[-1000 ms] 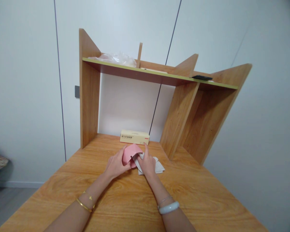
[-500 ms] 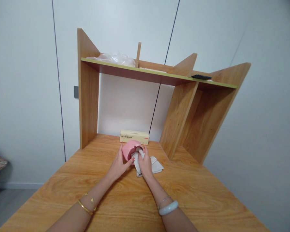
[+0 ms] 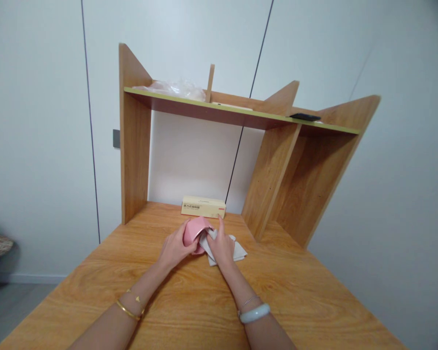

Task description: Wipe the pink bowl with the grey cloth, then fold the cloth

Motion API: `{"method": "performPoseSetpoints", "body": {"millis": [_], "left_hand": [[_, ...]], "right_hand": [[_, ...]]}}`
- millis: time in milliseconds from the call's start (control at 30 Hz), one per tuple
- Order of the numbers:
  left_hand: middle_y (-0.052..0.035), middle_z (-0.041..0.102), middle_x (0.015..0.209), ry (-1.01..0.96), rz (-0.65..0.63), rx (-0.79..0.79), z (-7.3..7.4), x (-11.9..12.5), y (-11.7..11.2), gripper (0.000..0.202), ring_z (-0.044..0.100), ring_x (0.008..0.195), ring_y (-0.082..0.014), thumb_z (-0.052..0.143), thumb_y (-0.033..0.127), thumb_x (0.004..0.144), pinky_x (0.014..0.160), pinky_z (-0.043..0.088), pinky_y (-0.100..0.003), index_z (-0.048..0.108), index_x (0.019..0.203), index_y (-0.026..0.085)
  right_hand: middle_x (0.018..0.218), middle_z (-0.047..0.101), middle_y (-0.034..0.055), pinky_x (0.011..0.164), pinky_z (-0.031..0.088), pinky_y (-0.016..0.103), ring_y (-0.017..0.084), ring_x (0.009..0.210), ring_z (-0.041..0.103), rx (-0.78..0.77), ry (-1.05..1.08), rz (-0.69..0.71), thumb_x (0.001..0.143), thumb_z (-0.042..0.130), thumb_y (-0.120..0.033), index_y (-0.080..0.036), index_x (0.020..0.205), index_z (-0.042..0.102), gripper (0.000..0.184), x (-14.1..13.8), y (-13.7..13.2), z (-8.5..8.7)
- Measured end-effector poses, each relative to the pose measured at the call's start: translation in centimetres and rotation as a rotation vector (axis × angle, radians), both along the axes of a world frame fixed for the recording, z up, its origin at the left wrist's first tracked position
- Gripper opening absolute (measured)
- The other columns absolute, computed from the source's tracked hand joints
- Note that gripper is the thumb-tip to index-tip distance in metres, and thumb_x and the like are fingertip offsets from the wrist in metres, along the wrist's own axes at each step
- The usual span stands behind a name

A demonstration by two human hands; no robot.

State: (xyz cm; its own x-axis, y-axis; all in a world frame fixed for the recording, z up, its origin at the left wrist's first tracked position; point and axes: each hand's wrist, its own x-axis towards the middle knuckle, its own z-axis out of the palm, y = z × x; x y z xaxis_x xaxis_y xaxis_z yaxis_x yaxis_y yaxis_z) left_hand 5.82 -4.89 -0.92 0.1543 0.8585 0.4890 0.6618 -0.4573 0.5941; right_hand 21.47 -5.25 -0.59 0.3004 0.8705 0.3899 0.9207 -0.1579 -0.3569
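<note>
My left hand (image 3: 175,245) is closed round the left side of a pink container (image 3: 196,228), which is tilted with its opening toward the right. In my right hand (image 3: 222,247) is a light grey cloth (image 3: 238,250), bunched by the fingers and pushed into the container's opening. The index finger of that hand points up outside the pink rim. Part of the cloth hangs below and to the right of the hand, down to the wooden desk (image 3: 182,301). The inside of the container is mostly hidden by the cloth and fingers.
A pale yellow box (image 3: 203,207) with printed lettering stands just behind the container. A wooden shelf unit (image 3: 135,155) rises at the back, with an upright divider (image 3: 272,180) to the right. Clear plastic wrap (image 3: 177,90) and a dark flat object (image 3: 305,117) lie on its upper shelf.
The pink container has turned in my left hand, its opening now facing more downward and right. My right index finger has straightened outside the rim.
</note>
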Motion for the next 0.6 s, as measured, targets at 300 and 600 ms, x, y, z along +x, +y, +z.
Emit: {"method": "performPoseSetpoints", "body": {"millis": [300, 600], "left_hand": [[-0.0069, 0.053, 0.126, 0.013, -0.059, 0.061, -0.1, -0.2, -0.1, 0.063, 0.054, 0.108, -0.0256, 0.056, 0.036, 0.073, 0.091, 0.041, -0.036, 0.037, 0.131, 0.025], [-0.0102, 0.043, 0.133, -0.160, -0.152, 0.055, 0.1, -0.1, 0.1, 0.071, 0.046, 0.116, -0.0256, 0.054, 0.047, 0.075, 0.092, 0.039, -0.038, 0.025, 0.135, 0.022]], "right_hand": [[0.086, 0.068, 0.0078, 0.069, 0.039, 0.027, 0.022, 0.083, 0.063, 0.005, 0.032, 0.093, 0.082, 0.045, -0.034, -0.016, 0.140, 0.014, 0.068, 0.2, 0.1, -0.7], [0.112, 0.061, 0.0076, 0.080, 0.042, 0.026, 0.019, 0.100, 0.058, 0.156, 0.331, 0.181, 0.083, 0.043, -0.025, -0.020, 0.134, 0.033, 0.052, 0.0, 0.8, -1.6]]}}
